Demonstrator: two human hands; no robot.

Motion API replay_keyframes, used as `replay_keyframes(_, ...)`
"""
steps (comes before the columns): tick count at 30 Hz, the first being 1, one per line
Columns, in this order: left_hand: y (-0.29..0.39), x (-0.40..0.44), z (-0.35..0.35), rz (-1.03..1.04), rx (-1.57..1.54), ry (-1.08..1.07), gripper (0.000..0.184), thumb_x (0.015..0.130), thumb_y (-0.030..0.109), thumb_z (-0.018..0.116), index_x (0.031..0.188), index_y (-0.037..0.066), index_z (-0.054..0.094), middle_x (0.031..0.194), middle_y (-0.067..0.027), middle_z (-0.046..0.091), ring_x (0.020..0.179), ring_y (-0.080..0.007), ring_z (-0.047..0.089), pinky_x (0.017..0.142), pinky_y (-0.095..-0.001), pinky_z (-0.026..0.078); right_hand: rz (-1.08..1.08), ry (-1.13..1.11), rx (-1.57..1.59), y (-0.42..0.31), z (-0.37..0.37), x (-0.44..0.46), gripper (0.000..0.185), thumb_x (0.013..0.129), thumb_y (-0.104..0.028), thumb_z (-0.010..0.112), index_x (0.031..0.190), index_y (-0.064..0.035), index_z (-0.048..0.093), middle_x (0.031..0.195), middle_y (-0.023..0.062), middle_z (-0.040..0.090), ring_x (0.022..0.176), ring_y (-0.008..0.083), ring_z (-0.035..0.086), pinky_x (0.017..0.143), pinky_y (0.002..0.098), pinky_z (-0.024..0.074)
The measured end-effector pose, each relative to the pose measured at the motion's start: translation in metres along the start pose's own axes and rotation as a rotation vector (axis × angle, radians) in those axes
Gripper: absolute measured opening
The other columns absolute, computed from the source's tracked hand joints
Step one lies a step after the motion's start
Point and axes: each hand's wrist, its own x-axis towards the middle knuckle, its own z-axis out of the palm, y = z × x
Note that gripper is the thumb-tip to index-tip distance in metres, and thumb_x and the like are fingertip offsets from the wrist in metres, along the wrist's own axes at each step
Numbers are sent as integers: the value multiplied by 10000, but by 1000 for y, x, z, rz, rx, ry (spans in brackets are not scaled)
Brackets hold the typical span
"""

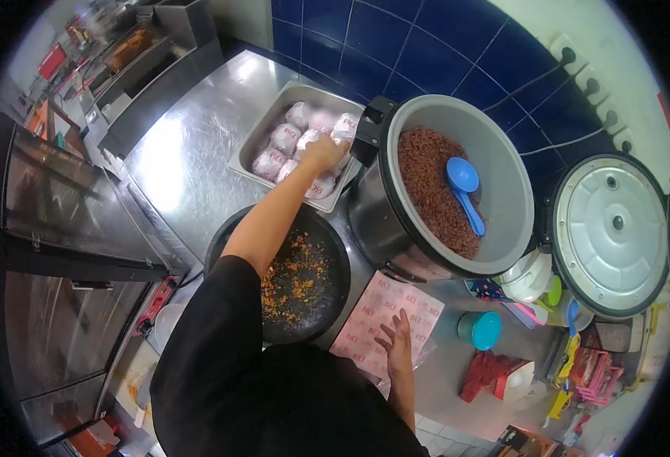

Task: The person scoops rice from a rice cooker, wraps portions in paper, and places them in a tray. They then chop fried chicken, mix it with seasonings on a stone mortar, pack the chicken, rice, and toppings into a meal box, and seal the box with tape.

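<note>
My left hand [323, 152] reaches into a metal tray [251, 169] of several round, paper-wrapped bundles [284, 139]. Its fingers curl over a wrapped bundle at the tray's right side, partly hiding it. On the right, my right hand [397, 339] is open, fingers spread over a stack of pink-printed wrapping paper [373, 308]; nothing is in it. Beneath my left forearm lies a dark round pan [327, 301] with orange-brown crumbly food bits [301, 263].
A large rice cooker [381, 206] of reddish-brown rice [426, 183] holds a blue scoop [463, 175]. Its lid [613, 236] stands open to the right. A teal-lidded jar [481, 330], dark red cloth-like item [481, 375] and utensils sit on the steel counter [434, 365].
</note>
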Motion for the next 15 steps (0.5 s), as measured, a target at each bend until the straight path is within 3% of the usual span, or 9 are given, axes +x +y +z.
replay_keyframes(1, 8, -18, -6, 19, 244, 77, 828, 948, 665, 471, 1387, -32, 554, 1451, -275, 532, 1387, -419, 469, 1136, -519, 360, 7, -10, 3, 0, 1, 3, 792, 1031, -638, 410, 1641, -190, 175, 1657, 232, 200, 1366, 384, 462, 997, 455, 505)
replay_keyframes(4, 12, -19, -1, -54, 260, 85, 833, 956, 679, 425, 1414, -7, 540, 1472, -239, 523, 1369, -416, 491, 1140, -534, 348, 40, -34, -44, -1, 10, 9, 766, 1041, -630, 395, 1635, -184, 207, 1650, 235, 217, 1347, 372, 484, 969, 447, 519)
replay_keyframes(5, 13, -13, -4, -93, 192, -16, 863, 957, 701, 392, 1419, -13, 535, 1469, -215, 533, 1389, -404, 477, 1138, -560, 337, 40, -74, -98, -3, 14, 13, 761, 1043, -628, 394, 1633, -182, 213, 1646, 236, 224, 1331, 367, 500, 955, 442, 526)
replay_keyframes(7, -7, 17, 14, -53, 244, -69, 868, 951, 692, 428, 1435, -23, 514, 1457, -226, 542, 1373, -409, 497, 1114, -559, 371, 33, -114, -149, -2, 18, 16, 756, 1045, -625, 392, 1632, -181, 218, 1642, 237, 231, 1316, 361, 515, 941, 437, 532)
replay_keyframes(10, -21, 52, 14, 482, 791, -349, 902, 907, 668, 583, 1416, -73, 512, 1377, -287, 591, 1273, -421, 590, 1023, -522, 483, -14, -163, -195, 5, 10, 23, 761, 1041, -620, 416, 1631, -181, 219, 1629, 237, 253, 1289, 354, 543, 917, 429, 543)
replay_keyframes(12, -23, 24, -4, 50, -110, -75, 866, 863, 645, 677, 1298, -100, 607, 1247, -324, 651, 1176, -436, 647, 969, -474, 523, -38, -118, -141, 12, 1, 18, 739, 1046, -586, 447, 1625, -178, 236, 1604, 232, 298, 1254, 346, 569, 905, 421, 549)
replay_keyframes(13, -16, 6, -19, 65, -108, -78, 830, 859, 669, 671, 1160, -104, 688, 1127, -326, 695, 1139, -421, 666, 961, -451, 519, -37, -112, -125, 14, -4, 15, 739, 1046, -586, 447, 1625, -178, 236, 1604, 232, 298, 1254, 346, 569, 905, 421, 549)
replay_keyframes(15, -33, 4, -16, 153, -104, -93, 816, 862, 663, 670, 1144, -102, 696, 1111, -321, 700, 1121, -416, 672, 953, -454, 519, 19, -24, -68, 17, -19, 8, 704, 1053, -550, 467, 1612, -171, 270, 1564, 230, 367, 1222, 337, 589, 896, 418, 551)
